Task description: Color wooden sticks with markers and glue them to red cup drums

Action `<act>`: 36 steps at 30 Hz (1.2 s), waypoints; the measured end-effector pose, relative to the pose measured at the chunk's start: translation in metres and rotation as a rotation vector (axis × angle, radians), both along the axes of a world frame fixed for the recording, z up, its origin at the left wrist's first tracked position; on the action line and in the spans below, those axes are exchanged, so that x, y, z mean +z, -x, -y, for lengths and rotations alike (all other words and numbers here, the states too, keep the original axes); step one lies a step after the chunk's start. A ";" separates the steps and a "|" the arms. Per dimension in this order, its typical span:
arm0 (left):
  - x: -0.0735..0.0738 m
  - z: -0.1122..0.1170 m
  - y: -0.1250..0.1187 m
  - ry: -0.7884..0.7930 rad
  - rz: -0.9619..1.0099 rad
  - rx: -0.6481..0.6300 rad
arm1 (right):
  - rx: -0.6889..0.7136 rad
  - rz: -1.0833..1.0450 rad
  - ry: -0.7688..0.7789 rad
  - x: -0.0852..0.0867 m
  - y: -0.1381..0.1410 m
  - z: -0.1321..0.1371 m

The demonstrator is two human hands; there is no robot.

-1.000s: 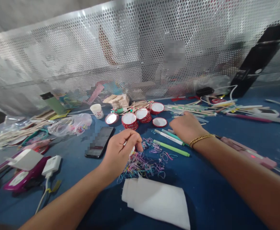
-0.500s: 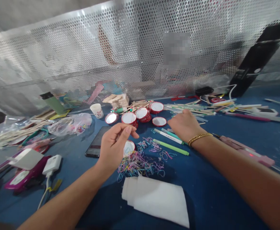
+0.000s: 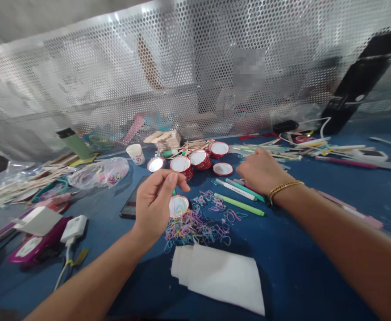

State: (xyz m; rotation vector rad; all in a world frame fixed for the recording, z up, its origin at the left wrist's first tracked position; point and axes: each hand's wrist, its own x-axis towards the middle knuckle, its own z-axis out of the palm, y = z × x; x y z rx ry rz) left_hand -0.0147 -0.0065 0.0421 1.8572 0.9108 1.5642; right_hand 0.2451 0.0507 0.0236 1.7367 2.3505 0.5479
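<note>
My left hand (image 3: 155, 203) is raised over the table with thumb and fingertips pinched together; whatever lies between them is too small to make out. Just behind it is a white-faced round disc (image 3: 178, 206), partly covered by the hand. My right hand (image 3: 262, 173) is closed, back of the hand up, at the far end of the markers (image 3: 237, 189); its fingertips are hidden, so what it holds cannot be seen. Red-rimmed round pieces with white faces (image 3: 199, 158) stand in stacks between the hands. Small coloured rubber bands (image 3: 195, 229) lie heaped in front of them.
A folded white cloth or paper (image 3: 224, 278) lies nearest me. A dark phone (image 3: 132, 200), paper cup (image 3: 135, 154), plastic bag (image 3: 100, 173) and white charger (image 3: 74, 228) are on the left. Sticks and straws (image 3: 276, 151) lie behind my right hand. A perforated metal panel (image 3: 182, 58) closes off the back.
My right hand has shifted slightly right, and its forearm covers more of the pink tool on the right. My left hand has moved slightly left, uncovering more of the disc behind it.
</note>
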 end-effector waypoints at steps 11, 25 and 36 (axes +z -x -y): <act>-0.006 -0.004 0.001 -0.002 -0.110 -0.009 | 0.135 -0.575 -0.501 0.045 0.009 0.035; -0.008 -0.006 0.002 -0.091 -0.760 -0.010 | 0.233 -1.843 0.036 0.006 0.051 0.071; 0.001 -0.004 0.004 -0.223 -0.699 0.142 | 0.144 -1.765 -0.121 0.008 0.031 0.067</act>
